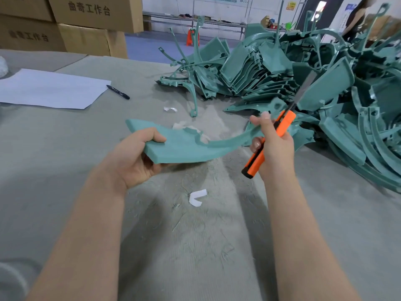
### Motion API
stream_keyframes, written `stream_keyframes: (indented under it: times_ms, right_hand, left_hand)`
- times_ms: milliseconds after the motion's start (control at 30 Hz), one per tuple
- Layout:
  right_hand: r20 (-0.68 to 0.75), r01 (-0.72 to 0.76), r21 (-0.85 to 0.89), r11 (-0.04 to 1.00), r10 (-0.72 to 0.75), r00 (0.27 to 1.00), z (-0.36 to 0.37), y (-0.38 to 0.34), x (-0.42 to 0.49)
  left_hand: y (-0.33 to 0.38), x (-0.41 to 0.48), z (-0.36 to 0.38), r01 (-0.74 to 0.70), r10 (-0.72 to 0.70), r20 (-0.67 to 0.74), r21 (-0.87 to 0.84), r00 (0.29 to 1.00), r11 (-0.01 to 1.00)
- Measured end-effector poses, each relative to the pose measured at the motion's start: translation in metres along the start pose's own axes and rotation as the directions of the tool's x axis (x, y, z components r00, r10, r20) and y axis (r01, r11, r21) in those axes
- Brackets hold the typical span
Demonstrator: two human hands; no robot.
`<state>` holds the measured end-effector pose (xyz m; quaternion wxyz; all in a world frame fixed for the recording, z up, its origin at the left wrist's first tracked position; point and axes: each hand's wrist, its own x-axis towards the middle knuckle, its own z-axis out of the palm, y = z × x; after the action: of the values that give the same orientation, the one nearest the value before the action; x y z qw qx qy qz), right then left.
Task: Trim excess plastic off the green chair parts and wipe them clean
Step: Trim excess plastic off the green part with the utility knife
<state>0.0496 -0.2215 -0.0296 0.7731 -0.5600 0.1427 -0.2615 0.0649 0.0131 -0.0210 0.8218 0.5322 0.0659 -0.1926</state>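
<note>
My left hand (134,157) grips the wide end of a curved green chair part (184,146), held level above the grey table. Its thin end reaches toward my right hand (273,148). That hand is closed around an orange utility knife (269,144), whose blade points up and to the right, past the part's narrow tip. A big heap of green chair parts (303,83) lies at the back right of the table.
White paper sheets (50,90) and a black pen (118,92) lie at the left. White scraps (197,197) and green shavings litter the grey mat (195,246). Cardboard boxes (86,20) stand at the back left. A person (355,18) stands far right.
</note>
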Motion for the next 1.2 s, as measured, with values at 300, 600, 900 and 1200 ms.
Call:
stream_keyframes:
  times_ms: [300, 600, 900, 1200]
  right_hand:
    - [0.068, -0.297, 0.348, 0.889, 0.293, 0.954, 0.011, -0.001, -0.005]
    - [0.222, -0.498, 0.431, 0.753, 0.446, 0.867, 0.021, 0.000, -0.010]
    - [0.236, -0.148, -0.593, 0.791, 0.347, 0.908, 0.030, 0.007, -0.026]
    - [0.348, -0.226, -0.219, 0.949, 0.292, 0.891, 0.019, -0.004, -0.017]
  left_hand:
    - [-0.005, 0.007, 0.009, -0.205, 0.278, 0.272, -0.268, 0.921, 0.941]
    - [-0.030, 0.023, 0.031, -0.100, 0.134, 0.096, -0.299, 0.986, 0.949]
    - [-0.008, 0.011, 0.020, -0.323, 0.440, 0.044, -0.615, 0.897, 0.720]
    - [0.000, 0.008, 0.005, -0.054, 0.334, 0.176, -0.814, 0.926, 0.579]
